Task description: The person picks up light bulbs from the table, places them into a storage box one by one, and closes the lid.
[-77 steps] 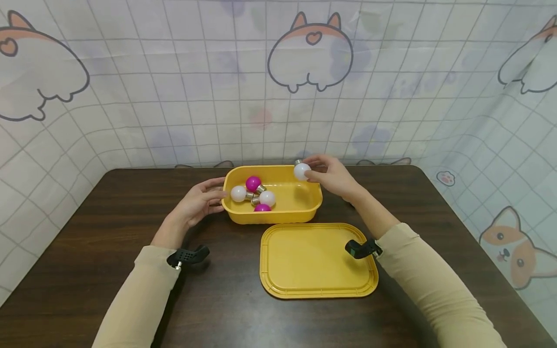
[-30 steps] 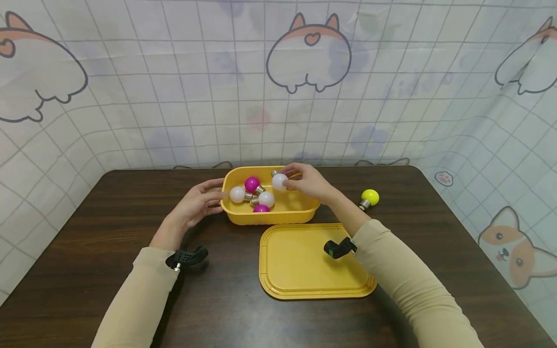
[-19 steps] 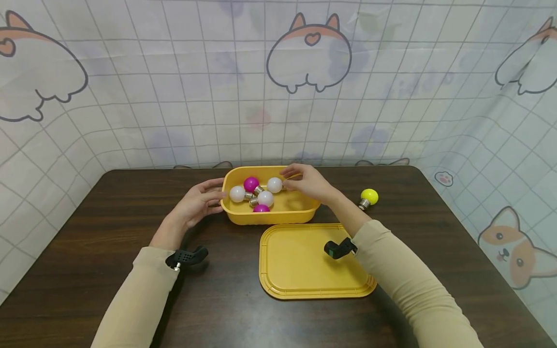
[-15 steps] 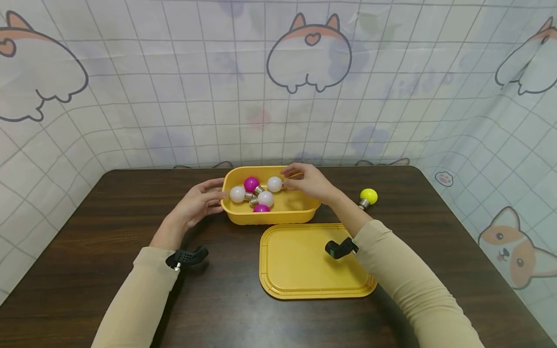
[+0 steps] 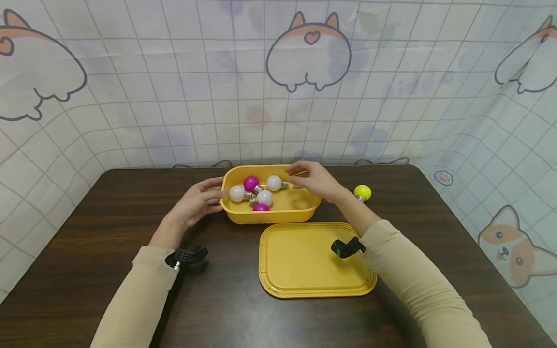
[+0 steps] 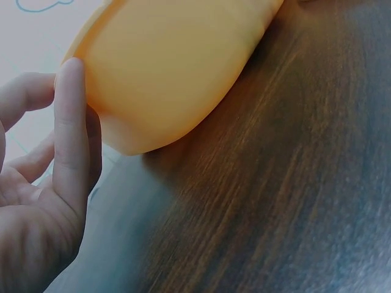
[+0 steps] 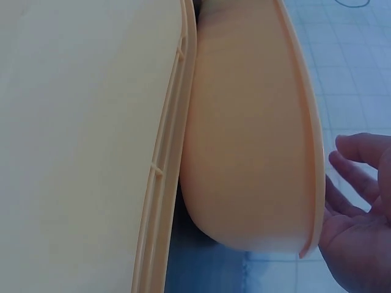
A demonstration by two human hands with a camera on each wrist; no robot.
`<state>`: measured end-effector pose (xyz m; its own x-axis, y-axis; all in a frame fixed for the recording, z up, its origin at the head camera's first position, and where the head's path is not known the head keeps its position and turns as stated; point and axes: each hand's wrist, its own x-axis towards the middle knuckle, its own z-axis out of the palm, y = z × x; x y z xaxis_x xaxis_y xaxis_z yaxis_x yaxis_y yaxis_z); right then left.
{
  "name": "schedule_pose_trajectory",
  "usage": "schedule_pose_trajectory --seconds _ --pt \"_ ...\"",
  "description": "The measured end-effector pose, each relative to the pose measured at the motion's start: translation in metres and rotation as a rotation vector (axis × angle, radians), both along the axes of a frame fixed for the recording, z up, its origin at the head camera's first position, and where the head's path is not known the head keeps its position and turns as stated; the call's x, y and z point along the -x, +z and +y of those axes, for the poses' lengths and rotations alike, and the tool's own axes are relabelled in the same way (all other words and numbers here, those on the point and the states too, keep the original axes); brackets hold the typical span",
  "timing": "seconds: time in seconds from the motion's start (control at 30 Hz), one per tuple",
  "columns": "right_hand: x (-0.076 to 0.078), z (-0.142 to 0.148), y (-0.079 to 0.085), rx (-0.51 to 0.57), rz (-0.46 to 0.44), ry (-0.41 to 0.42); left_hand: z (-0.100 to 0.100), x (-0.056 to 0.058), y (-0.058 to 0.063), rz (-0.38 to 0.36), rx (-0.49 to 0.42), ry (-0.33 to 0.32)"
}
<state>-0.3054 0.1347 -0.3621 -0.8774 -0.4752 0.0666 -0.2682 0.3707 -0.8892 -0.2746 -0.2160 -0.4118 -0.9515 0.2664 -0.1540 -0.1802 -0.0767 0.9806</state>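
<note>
A yellow plastic box [image 5: 274, 217] stands near the table's back edge. It holds several light bulbs with metal screw bases: white ones, such as the white bulb [image 5: 274, 182] nearest my right hand, and two magenta ones, such as the magenta bulb [image 5: 251, 183] at the back. My left hand [image 5: 197, 202] touches the box's left end with fairly straight fingers, also seen against its wall in the left wrist view. Over the box's right end hovers my right hand [image 5: 317, 182], fingers loosely bent and holding nothing, just right of that white bulb's base.
A yellow lid [image 5: 317, 261] lies flat in front of the box, partly under my right forearm. A yellow bulb [image 5: 362, 192] lies on the dark wooden table [image 5: 226, 309] to the right, its base partly hidden by the arm. A patterned cloth backdrop [image 5: 243, 121] stands behind.
My right hand has lowered a white bulb into the box, let go and drawn slightly right. The yellow bulb has rolled a little left. My left hand has stayed at the box.
</note>
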Motion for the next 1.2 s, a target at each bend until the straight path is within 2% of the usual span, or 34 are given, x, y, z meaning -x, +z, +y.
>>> schedule_pose_trajectory --seconds 0.57,0.93,1.2 --pt "-0.011 0.026 0.004 0.023 0.074 -0.012 -0.002 0.000 0.000 -0.001 0.001 0.002" --pt "-0.017 0.046 0.001 0.056 0.075 -0.034 0.000 0.001 0.000 0.006 0.015 -0.012" --pt "-0.019 0.062 -0.001 0.063 0.082 -0.056 0.000 0.000 0.000 -0.004 0.001 0.006"
